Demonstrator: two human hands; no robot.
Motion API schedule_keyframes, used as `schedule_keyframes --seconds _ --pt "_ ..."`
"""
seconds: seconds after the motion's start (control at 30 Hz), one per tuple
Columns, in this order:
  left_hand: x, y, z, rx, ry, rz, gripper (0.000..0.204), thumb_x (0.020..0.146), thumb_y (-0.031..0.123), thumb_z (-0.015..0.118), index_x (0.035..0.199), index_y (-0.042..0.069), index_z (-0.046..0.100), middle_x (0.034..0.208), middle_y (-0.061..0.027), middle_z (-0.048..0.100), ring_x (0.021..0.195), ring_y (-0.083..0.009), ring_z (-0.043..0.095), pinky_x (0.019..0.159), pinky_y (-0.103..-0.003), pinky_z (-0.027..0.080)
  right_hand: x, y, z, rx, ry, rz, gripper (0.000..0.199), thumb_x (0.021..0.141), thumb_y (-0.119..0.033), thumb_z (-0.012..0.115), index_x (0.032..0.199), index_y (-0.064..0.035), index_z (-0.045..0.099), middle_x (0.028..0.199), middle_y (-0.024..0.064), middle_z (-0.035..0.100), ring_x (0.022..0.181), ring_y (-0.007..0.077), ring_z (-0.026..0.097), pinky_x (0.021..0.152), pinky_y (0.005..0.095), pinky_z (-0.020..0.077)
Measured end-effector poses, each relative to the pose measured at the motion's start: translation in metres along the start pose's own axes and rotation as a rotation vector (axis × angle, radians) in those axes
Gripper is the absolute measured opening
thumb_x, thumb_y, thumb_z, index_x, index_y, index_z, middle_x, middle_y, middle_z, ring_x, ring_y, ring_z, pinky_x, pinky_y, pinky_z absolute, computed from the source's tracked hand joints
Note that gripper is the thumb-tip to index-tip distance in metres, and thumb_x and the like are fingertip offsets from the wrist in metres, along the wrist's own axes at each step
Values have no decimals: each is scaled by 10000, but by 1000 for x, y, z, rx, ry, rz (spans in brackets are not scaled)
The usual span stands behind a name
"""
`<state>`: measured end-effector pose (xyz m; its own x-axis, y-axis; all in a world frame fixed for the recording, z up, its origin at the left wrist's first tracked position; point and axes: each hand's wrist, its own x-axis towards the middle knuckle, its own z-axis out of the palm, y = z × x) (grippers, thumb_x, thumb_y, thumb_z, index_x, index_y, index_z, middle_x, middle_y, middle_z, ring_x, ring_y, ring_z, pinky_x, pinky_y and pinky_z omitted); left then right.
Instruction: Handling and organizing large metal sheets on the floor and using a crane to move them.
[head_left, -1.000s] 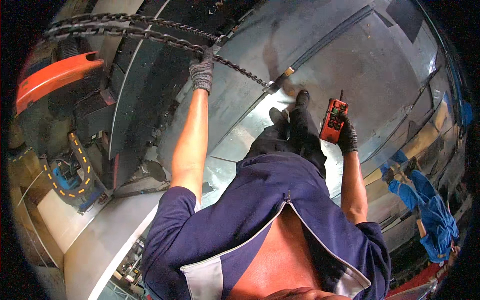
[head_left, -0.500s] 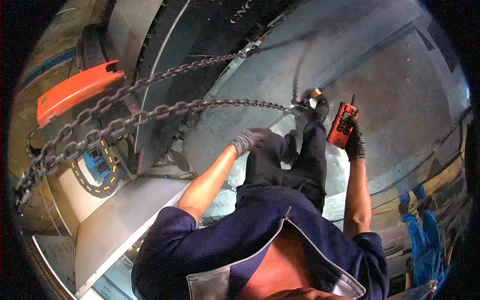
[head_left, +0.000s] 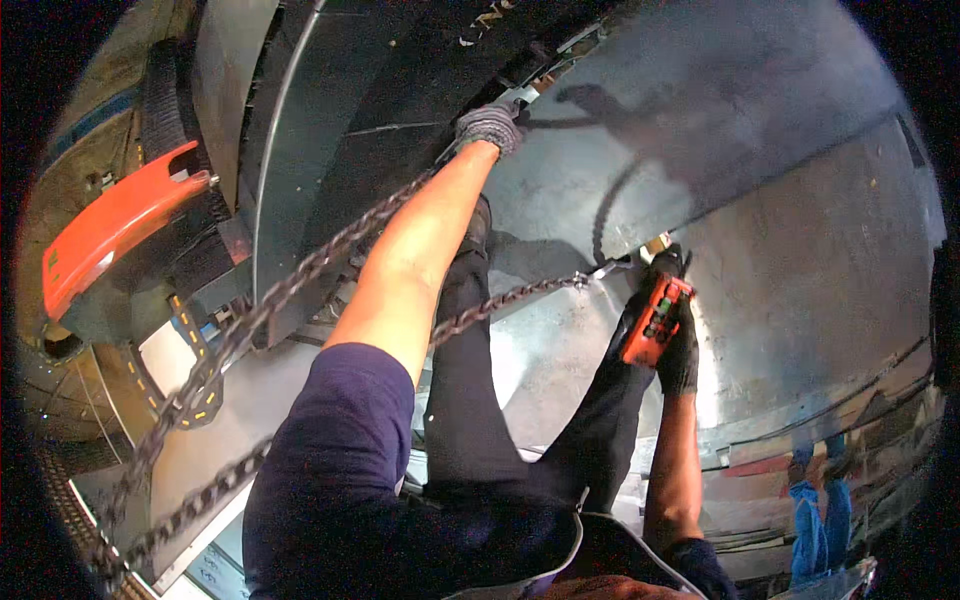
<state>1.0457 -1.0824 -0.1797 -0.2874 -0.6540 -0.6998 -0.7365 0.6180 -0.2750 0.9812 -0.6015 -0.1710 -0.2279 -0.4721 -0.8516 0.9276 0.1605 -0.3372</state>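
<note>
My left hand (head_left: 489, 130), in a grey striped glove, reaches far forward and is closed around the far end of a heavy steel chain (head_left: 305, 275). Its fingers partly hide the fitting at that end, beside the sheet's edge. My right hand (head_left: 682, 352), also gloved, grips an orange-red remote control (head_left: 655, 322) with dark buttons. A second chain (head_left: 515, 300) passes over my left leg to a metal hook (head_left: 606, 268) at the edge of a large grey metal sheet (head_left: 800, 230). A small pale block (head_left: 656, 243) lies by that hook, near my right shoe.
A dark machine panel (head_left: 370, 110) rises at the far left. Beside it are an orange cover (head_left: 120, 235) and a black cable carrier (head_left: 190, 350) with yellow marks. Another person's blue-trousered legs (head_left: 822, 520) show at the lower right. My feet are on the metal surface.
My left hand has gone from above my left leg forward to the far chain's end. My legs are spread wider, and the remote control has come lower and nearer my right leg.
</note>
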Motion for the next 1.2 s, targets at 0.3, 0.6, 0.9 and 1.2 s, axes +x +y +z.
schedule_keyframes --seconds 0.3,0.6,0.9,1.2 --pt "64 -33 92 212 -255 -92 733 694 445 745 1316 130 520 1251 -122 597 1121 -320 592 898 -489 497 -25 33 13 114 121 206 464 987 -403 441 1322 -85 488 1138 50 601 965 186 594 841 346 490" --pt "59 -15 86 -61 -221 -114 430 855 241 573 1267 117 565 1256 -116 597 1118 -312 596 884 -480 502 -8 30 25 55 139 103 458 969 -392 488 1328 -108 487 1216 40 576 1086 182 566 920 367 464" --pt "67 -66 140 104 -183 -51 386 868 200 506 1235 106 583 1193 -141 624 1066 -330 620 877 -459 511 -16 44 -10 105 120 160 500 981 -406 447 1370 -92 449 1277 55 554 1120 205 562 964 377 453" --pt "75 -81 155 175 -231 -27 401 838 191 544 1228 112 587 1195 -169 615 1056 -344 621 873 -455 511 -20 75 -56 -187 223 124 443 993 -392 440 1323 -101 489 1119 47 607 962 176 597 794 324 501"
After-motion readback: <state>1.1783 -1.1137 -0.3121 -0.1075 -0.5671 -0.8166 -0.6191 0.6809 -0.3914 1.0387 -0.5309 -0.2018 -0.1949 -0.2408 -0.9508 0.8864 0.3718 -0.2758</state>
